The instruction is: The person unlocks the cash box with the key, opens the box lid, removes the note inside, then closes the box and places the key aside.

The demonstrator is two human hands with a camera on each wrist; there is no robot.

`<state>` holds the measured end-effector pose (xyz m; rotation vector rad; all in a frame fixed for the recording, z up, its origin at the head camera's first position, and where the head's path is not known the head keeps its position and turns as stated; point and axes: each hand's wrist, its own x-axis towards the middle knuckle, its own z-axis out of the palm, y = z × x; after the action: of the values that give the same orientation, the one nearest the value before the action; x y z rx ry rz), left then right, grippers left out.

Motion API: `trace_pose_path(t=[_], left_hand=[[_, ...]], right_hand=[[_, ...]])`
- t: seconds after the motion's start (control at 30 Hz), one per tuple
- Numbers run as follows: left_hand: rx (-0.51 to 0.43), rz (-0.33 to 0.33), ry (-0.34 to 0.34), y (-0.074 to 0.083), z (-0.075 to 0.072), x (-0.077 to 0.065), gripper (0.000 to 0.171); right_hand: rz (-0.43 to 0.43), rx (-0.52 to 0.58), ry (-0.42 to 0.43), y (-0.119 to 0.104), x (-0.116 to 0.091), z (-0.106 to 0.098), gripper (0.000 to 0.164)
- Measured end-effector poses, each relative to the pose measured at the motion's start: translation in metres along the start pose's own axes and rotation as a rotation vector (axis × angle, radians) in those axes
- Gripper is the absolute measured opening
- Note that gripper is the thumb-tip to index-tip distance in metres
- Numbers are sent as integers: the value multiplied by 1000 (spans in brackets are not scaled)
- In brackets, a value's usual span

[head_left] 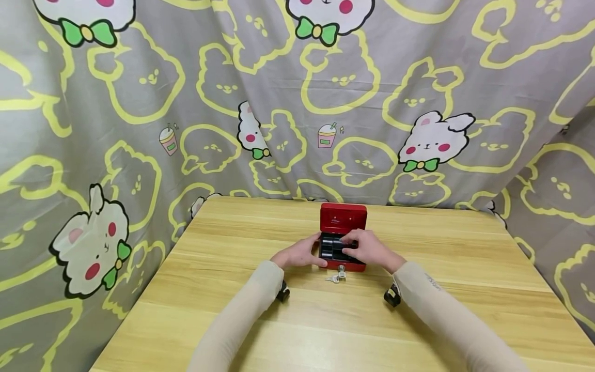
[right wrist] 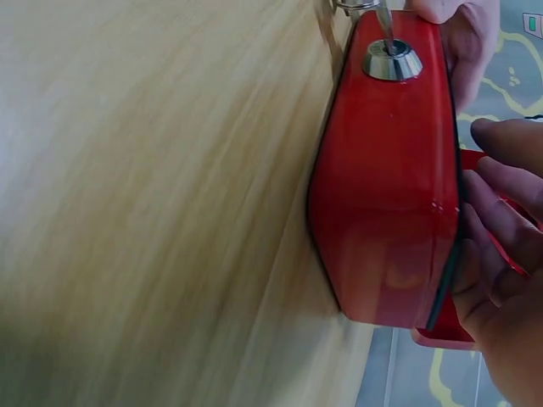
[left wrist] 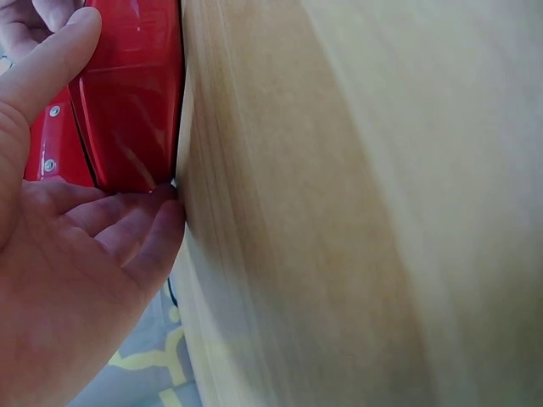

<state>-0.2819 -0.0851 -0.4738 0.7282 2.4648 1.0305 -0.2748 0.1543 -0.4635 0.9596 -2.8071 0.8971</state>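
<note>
A small red cash box (head_left: 343, 217) stands on the table with its lid raised, a black divided tray (head_left: 327, 245) inside. My left hand (head_left: 303, 252) grips the box's left end, thumb at the front corner and fingers toward the back; in the left wrist view, the fingertips (left wrist: 161, 195) lie against the red wall. Over the right part of the tray is my right hand (head_left: 367, 247), fingers bent down, with a gap between thumb and forefinger. Its fingers (right wrist: 501, 212) show just beyond the box's rim in the right wrist view. A key sits in the silver lock (right wrist: 392, 61) on the front.
Other keys on a ring (head_left: 334, 279) hang at the lock, close to the wooden table (head_left: 334, 330). Patterned grey curtains (head_left: 279, 93) surround the table's back and sides. Each wrist carries a black camera (head_left: 392, 295).
</note>
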Motion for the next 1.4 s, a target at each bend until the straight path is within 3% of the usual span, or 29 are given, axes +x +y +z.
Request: trace_pose_path(t=[0.5, 1.03, 1.4], left_hand=[[-13, -8, -10, -1, -1, 0, 94], [-16, 2, -3, -3, 0, 1, 93], [-2, 7, -6, -2, -1, 0, 91]], right_hand=[[-50, -47, -68, 2, 11, 13, 18], [-97, -35, -81, 3, 14, 16, 13], [-170, -31, -41, 4, 14, 18, 11]])
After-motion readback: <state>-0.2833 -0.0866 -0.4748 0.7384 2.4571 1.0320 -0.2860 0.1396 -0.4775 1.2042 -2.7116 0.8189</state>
